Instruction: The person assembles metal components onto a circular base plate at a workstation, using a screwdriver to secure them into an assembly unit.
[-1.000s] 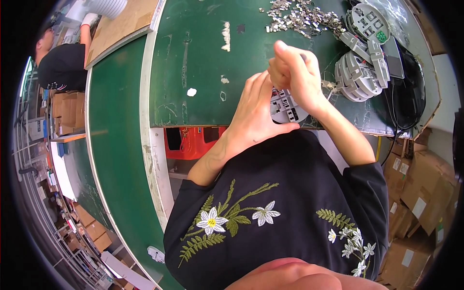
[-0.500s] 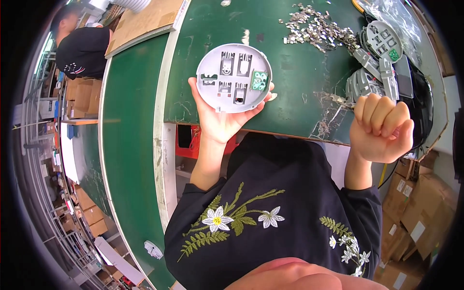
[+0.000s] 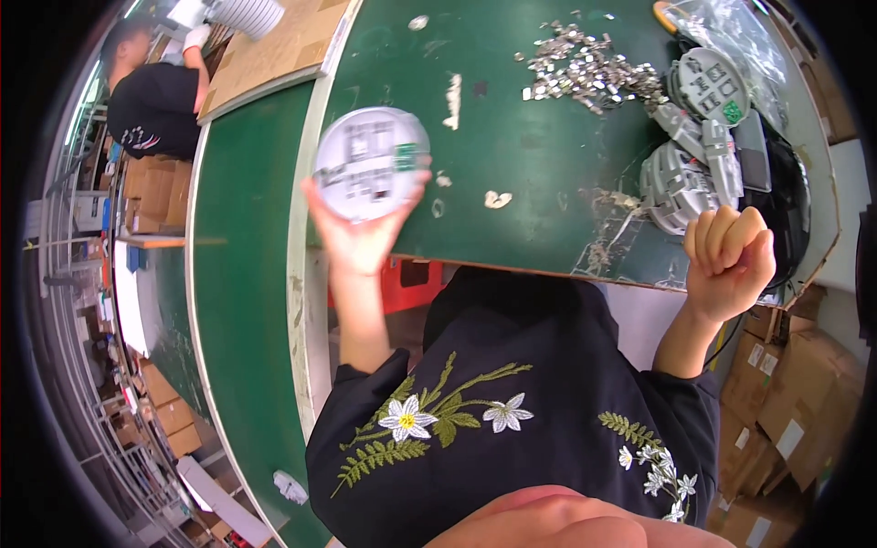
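My left hand [image 3: 358,245] grips a round white plastic housing [image 3: 373,157] from below, fingers and thumb around its rim. Its inner side faces me, with several dark slots and a small green circuit board near the right edge; motion blurs the detail. My right hand [image 3: 731,260] is a closed fist, raised by the table's right front corner; whatever is inside the fingers, if anything, stays hidden. Just beyond it lie grey plastic housings [image 3: 674,190] in a heap, topped by a round one with a green board [image 3: 713,84].
Loose small metal pieces [image 3: 589,73] spread over the far part of the green table [image 3: 521,137]. A clear plastic bag [image 3: 731,36] lies at the far right. On the left runs a green conveyor belt [image 3: 251,274] carrying a white part [image 3: 290,487]. Another person [image 3: 155,100] works beyond it.
My left hand has carried the housing left, toward the conveyor side. My right fist has shifted slightly lower in view. The other person's gloved hand has come into sight.
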`<state>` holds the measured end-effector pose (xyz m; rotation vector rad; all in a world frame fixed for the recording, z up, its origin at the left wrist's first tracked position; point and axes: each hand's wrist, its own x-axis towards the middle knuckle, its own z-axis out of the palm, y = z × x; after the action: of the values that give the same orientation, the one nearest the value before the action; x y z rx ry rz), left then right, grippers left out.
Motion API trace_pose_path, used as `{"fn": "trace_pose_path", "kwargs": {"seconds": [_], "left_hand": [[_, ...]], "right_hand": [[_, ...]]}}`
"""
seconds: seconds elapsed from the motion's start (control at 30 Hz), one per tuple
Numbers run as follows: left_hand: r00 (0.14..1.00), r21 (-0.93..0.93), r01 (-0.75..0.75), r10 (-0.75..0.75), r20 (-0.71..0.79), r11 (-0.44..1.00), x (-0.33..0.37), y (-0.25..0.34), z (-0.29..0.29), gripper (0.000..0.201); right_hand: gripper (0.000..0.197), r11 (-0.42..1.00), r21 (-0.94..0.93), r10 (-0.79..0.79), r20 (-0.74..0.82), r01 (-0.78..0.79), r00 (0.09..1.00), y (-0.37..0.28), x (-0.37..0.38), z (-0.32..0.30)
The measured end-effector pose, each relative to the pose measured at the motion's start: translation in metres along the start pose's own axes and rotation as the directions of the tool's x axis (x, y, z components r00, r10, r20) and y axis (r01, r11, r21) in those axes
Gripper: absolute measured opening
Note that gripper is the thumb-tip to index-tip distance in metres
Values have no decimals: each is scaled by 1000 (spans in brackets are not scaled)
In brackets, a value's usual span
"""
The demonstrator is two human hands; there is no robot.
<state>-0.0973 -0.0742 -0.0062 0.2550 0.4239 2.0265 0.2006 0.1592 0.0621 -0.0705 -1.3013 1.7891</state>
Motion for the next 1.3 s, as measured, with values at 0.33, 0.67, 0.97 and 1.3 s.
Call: {"fn": "trace_pose_path", "kwargs": {"seconds": [0.33,0.67,0.97,1.3], "left_hand": [[155,151,977,988,1,-153,-12,110,-4,84],[934,914,-294,-285,213,-281,175,-96,127,77],[885,909,-303,-438,157,-285,326,-230,150,68],[909,944,-226,-295,293,241,309,-192,173,53]], "right_hand": [[16,485,-803,-118,-453,-347,884,-70,24,-56],[28,-132,-958,50,-261,-253,964,-48,115,-97],[34,-144,-857,298,-514,-495,804,-24,130,-123],[33,196,-889,170,-385,-414,907,-32,114,-106]]}}
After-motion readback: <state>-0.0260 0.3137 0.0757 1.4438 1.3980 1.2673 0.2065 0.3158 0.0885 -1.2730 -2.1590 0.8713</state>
